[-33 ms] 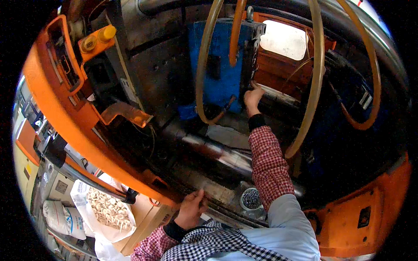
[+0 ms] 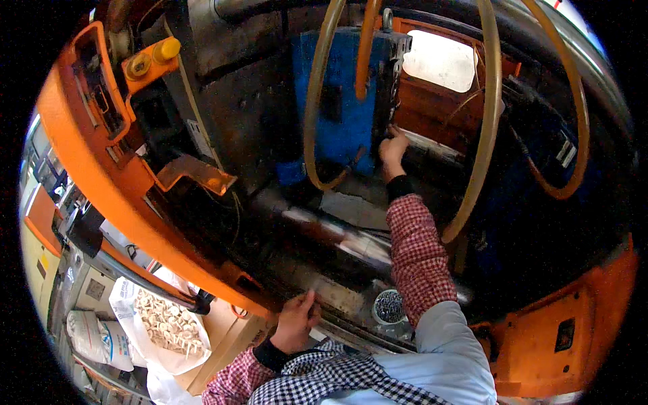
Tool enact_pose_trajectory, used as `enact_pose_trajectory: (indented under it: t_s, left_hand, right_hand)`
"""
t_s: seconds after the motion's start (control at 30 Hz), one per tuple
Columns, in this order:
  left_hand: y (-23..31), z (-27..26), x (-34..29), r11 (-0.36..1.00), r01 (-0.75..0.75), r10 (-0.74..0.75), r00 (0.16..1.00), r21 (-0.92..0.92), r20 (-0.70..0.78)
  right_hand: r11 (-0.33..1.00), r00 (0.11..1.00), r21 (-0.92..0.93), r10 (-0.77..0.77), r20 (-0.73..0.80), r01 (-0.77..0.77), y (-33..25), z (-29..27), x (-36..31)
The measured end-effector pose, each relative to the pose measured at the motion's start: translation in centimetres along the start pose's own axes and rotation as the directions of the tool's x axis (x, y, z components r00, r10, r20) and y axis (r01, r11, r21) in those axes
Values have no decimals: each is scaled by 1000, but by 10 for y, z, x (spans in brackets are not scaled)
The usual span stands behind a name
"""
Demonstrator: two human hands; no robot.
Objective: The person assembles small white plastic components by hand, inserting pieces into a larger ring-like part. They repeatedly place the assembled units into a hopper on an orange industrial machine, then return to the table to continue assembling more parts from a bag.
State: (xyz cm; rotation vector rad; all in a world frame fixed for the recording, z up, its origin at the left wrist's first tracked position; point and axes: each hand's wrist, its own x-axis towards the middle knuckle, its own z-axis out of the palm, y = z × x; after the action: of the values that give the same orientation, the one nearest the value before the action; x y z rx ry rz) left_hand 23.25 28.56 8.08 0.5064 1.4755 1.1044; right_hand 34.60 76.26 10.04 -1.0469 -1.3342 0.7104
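Note:
My right arm, in a red checked sleeve, reaches deep between the machine's plates. At its end, my right hand is closed with its fingertips at the dark right edge of a blue mould block; anything it grips there is too small to make out. Close to my body, my left hand is held in a pinch above the machine's near edge. What lies between its thumb and fingers, if anything, does not show clearly. A round white tub of small metal-coloured pieces stands between the hands, beside my right forearm.
Hoses loop down around my right arm. A shiny metal bar crosses below it. To the left run an orange door frame and a white bag holding cream-coloured plastic parts. An orange panel stands at the lower right.

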Motion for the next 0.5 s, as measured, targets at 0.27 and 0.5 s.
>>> enact_pose_trajectory:
  t_s: [0.27,0.5]
  left_hand:
    - [9,9,31,890,-214,258,964,-403,58]
    - [23,22,49,870,-122,320,877,-477,358]
  right_hand:
    - [902,875,-128,-353,332,413,-111,-54,-149]
    - [958,637,44,-223,738,284,-132,-94,-292]
